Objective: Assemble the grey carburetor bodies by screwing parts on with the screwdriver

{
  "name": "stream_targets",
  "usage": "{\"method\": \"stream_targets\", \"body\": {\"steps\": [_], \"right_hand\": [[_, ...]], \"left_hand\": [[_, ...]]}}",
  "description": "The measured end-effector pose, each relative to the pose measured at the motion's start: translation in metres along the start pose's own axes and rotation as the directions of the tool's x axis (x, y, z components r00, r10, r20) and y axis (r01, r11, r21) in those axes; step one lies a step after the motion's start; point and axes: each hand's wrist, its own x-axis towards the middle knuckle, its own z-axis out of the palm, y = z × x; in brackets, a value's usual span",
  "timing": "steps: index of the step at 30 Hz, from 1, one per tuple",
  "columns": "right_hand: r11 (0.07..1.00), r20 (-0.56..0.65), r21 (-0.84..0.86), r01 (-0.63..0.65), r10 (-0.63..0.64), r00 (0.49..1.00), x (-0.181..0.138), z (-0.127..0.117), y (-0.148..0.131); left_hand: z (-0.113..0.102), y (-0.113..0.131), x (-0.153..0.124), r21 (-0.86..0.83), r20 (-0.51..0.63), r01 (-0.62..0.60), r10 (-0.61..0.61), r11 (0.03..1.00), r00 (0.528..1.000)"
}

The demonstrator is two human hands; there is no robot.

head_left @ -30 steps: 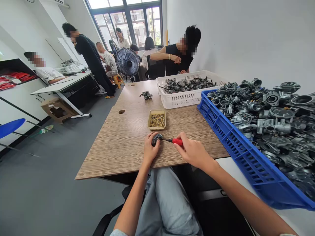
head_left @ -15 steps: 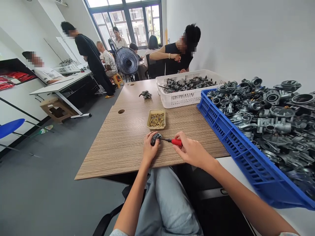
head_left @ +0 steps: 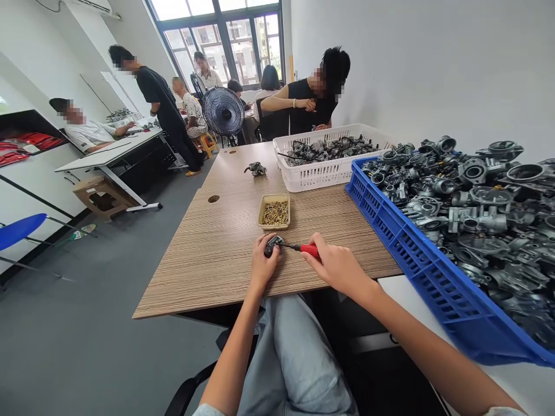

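Observation:
My left hand (head_left: 263,263) is closed around a small dark metal carburetor (head_left: 274,245) and steadies it on the wood-grain table (head_left: 195,254). In my right hand (head_left: 336,263) is a screwdriver (head_left: 309,250) with a red handle, its shaft pointing left. The screwdriver's tip meets the carburetor's right side; the exact spot it touches is too small to make out. Just beyond my hands stands a shallow cream tray (head_left: 274,227) with many small brass parts (head_left: 276,213) in it.
At right, a blue crate (head_left: 416,277) is heaped with carburetors. Behind it sits a white basket (head_left: 318,183) of similar parts. A single carburetor (head_left: 255,169) lies farther back on the table. Across from me a co-worker (head_left: 303,110) sits; a fan (head_left: 224,111) stands beyond.
Both hands keep nearly the same pose, with the screwdriver still against the carburetor. The view has shifted slightly. At far left, a seated person's arm now reaches forward over the other table.

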Motion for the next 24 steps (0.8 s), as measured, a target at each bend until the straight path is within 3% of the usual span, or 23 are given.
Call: {"method": "stream_targets", "body": {"steps": [6, 16, 24], "right_hand": [[0.974, -0.006, 0.189, 0.121, -0.123, 0.992, -0.0043, -0.0039, 0.0010], [1.000, 0.014, -0.005, -0.027, 0.027, 1.000, -0.0020, 0.0040, -0.0060], [0.983, -0.015, 0.163, 0.089, -0.088, 0.996, -0.0031, -0.0009, 0.0005]], "left_hand": [[-0.0008, 0.0014, 0.0005, 0.012, 0.005, 0.003, -0.003, 1.000, 1.000], [-0.0007, 0.0021, 0.0005, -0.003, 0.001, 0.003, -0.002, 1.000, 1.000], [-0.0001, -0.0002, 0.0003, 0.006, -0.004, 0.005, -0.005, 1.000, 1.000]]}}
